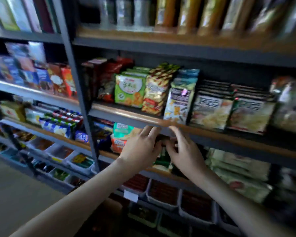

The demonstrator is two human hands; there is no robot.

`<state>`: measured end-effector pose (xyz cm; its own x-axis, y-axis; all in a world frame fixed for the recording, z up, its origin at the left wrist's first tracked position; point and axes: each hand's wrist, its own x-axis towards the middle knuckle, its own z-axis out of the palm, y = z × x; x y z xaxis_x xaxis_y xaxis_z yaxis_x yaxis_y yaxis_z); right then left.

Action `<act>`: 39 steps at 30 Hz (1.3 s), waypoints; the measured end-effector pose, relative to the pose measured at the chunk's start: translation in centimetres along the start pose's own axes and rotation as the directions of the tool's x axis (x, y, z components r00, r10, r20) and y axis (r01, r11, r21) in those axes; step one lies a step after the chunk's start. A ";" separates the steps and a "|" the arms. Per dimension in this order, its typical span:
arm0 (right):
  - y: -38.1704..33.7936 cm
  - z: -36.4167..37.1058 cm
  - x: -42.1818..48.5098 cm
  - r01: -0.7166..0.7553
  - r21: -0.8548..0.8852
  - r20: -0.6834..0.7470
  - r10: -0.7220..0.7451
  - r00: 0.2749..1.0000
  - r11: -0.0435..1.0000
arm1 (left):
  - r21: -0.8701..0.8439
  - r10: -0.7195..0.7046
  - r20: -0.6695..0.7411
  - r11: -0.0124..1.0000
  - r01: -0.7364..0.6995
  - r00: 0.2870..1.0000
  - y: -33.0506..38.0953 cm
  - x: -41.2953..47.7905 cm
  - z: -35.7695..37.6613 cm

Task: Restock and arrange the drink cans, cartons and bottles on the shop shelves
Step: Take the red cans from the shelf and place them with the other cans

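Shelf frame (80,93): grey-blue uprights and rails.
Shelf boards (126,111): orange-brown front edges.
Top shelf: silver containers (123,12); amber-gold packs (188,14).
Middle shelf: dark red bag (109,79); green bag (129,90) with a white round panel and orange biscuit print; yellow bag (155,89) with diagonal red-brown and green stripes; teal-topped bag (179,100) with a purple band over white; striped-top bags (210,106), black-and-white stripes above a pale yellow print.
Left bay: blue boxes (12,69); orange-red cartons (67,81).
Lower right: pale green bags (237,168).
Bottom: white trays (161,204), dark red-brown contents.
Floor (10,185): beige-grey.
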<state>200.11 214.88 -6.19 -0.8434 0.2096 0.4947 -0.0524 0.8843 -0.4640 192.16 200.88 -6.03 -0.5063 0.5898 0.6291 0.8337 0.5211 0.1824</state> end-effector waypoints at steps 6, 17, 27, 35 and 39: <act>7.0 -18.0 -7.8 -0.040 -0.164 -0.270 -0.006 0.963 0.986 | -0.110 0.291 -0.160 0.944 -0.310 0.943 18.6 6.9 1.2; 21.7 -43.1 -16.4 -0.179 -0.348 -0.531 -0.036 0.847 0.920 | -0.283 0.299 -0.402 0.858 -0.428 0.865 50.3 16.3 9.2; 28.8 -53.3 -6.4 -0.084 -0.551 -0.406 -0.178 0.896 0.830 | 0.237 0.451 -0.566 0.891 -0.388 0.690 50.4 30.8 8.4; 32.4 -56.8 5.5 -0.042 -0.452 -0.176 -0.042 0.984 0.891 | 0.266 0.625 -0.543 0.761 -0.592 0.561 47.6 35.1 6.9; 33.7 -56.7 8.8 0.017 -0.543 0.027 -0.003 1.000 0.839 | 0.268 0.627 -0.544 0.759 -0.593 0.557 47.0 35.9 6.3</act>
<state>221.25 270.22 24.21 -0.8576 0.1958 0.4756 0.2322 0.9725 0.0184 211.78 250.44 20.38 0.3607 0.3201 0.8760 0.8744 0.2108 -0.4371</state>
